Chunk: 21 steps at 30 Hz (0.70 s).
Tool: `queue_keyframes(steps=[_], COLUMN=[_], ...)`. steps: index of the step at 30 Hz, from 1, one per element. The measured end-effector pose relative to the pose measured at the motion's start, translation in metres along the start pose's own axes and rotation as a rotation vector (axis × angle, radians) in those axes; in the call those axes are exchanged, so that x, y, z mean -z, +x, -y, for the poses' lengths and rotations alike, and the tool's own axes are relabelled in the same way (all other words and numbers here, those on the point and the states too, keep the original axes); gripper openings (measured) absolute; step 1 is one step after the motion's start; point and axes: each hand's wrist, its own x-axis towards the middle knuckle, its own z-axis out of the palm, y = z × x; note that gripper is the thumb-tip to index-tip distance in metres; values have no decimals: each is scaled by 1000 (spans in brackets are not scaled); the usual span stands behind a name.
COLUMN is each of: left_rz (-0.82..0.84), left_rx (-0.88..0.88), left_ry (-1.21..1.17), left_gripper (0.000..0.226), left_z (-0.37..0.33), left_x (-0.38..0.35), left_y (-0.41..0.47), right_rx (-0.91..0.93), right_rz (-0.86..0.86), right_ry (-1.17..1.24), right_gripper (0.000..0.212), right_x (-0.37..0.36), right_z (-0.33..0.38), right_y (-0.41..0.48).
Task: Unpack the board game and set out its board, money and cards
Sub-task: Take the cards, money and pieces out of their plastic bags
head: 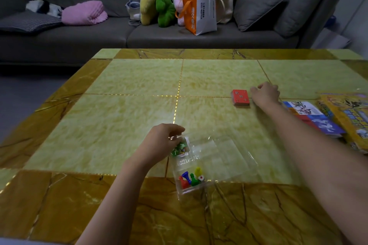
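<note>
A clear tray (217,162) is seen lying on the table (123,109) near its front edge. In the tray's near compartment a red, a blue, a green and a yellow pawn (189,179) are gathered together with a die (201,178). In the far left compartment green pieces (179,149) are held by the tray; they are blurred and cannot be made out further.

The left hand (161,142) is placed over that far left compartment, with its fingers (176,130) curled down and drawn together above the green pieces. Whether anything is pinched by them cannot be told.

A red deck (240,97) is laid flat on the table, well beyond the tray and to its right. The right hand (266,93) is set on the table just beside the deck's right edge, knuckles up, with the fingers curled under. Whether the deck is touched by them cannot be told.

At the table's right edge the folded board (310,116) is laid flat, and the yellow box (348,117) is seen just right of it, partly cut off by the frame.

Behind the table a grey sofa (99,36) is seen, on which plush toys (165,5), an orange and white bag (199,13) and a pink bundle (84,13) are kept
</note>
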Motion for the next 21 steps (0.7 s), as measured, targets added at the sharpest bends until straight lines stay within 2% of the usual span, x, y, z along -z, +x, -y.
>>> queue_keyframes(steps=[3, 6, 9, 12, 14, 16, 21], left_rz=[45, 82, 94, 113, 160, 207, 212], left_rx=[58, 126, 214, 300, 320, 328, 364], left_ry=[1, -5, -102, -194, -198, -197, -213], left_gripper=[36, 34, 28, 27, 24, 20, 12], left_z=[0, 1, 1, 3, 4, 2, 2], left_x=[6, 14, 23, 30, 32, 30, 27], left_y=[-4, -9, -14, -18, -21, -24, -24], right_rx=[103, 340, 689, 996, 1066, 1051, 1145], right_rz=[-47, -35, 162, 473, 590, 636, 561], right_ry=[47, 134, 182, 107, 15, -104, -359], right_gripper=[40, 31, 20, 27, 33, 32, 35], right_x=[21, 42, 47, 38, 25, 14, -4], right_z=[12, 33, 48, 51, 52, 54, 53], right_y=[-16, -66, -134, -197, -223, -235, -241])
